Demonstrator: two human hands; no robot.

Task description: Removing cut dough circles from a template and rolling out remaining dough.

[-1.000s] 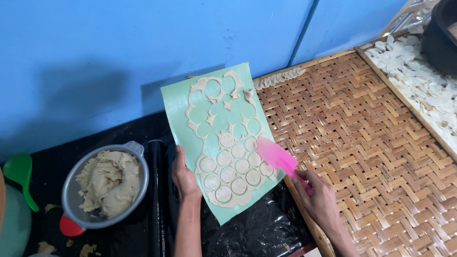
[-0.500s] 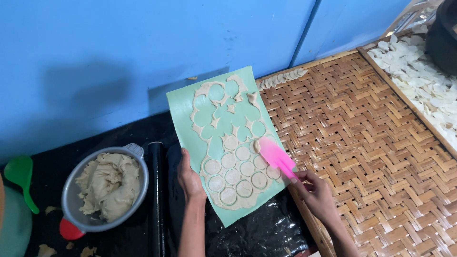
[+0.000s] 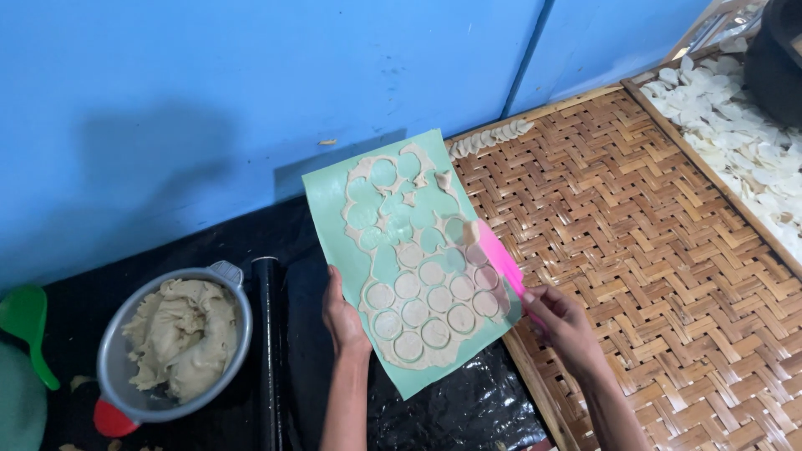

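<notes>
At about 8 o'clock a metal bowl [image 3: 171, 351] heaped with pale dough [image 3: 180, 334] sits on the black surface [image 3: 100, 284], a black rolling pin [image 3: 267, 351] just beside it. A green scoop [image 3: 25, 321] lies at 9 o'clock. A woven bamboo mat [image 3: 635, 234] fills 3 o'clock; white dough pieces [image 3: 735, 134] crowd a tray at 2 o'clock. A blue wall [image 3: 251, 83] spans 12 o'clock.
</notes>
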